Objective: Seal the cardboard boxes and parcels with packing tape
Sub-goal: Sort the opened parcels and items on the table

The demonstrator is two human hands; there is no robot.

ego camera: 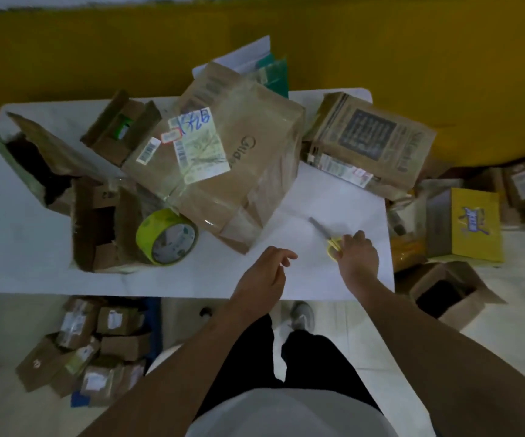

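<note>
Head view, big box [223, 159]: sits mid-table under glossy clear tape with labels stuck on top; it looks sealed, or close to it.
Open boxes: the one at the near left [97, 225] has its flaps up, and a smaller one behind it [119, 127] gapes with something green inside; both seem to need closing and taping.
Torn parcel [34, 159]: lies at the far left, ripped open and dark inside.
Right-hand box [371, 143]: lies tilted at the table's far right; whether it is sealed cannot be told.
Tape roll [166, 238]: yellow-green, on edge, leaning against the near open box, well apart from both hands.
Scissors [327, 234]: blade flat on the table [18, 247], pointing away.
Right hand [357, 257]: fingers curled on the scissors' yellow handles.
Left hand [264, 272]: hovers above the table, fingers loose, holding nothing.
Floor: a heap of small parcels [91, 342] at lower left, an open carton [453, 291] and a yellow box [475, 225] at right.
In the way: the big box crowds the middle, just beside the roll, leaving little working room.
</note>
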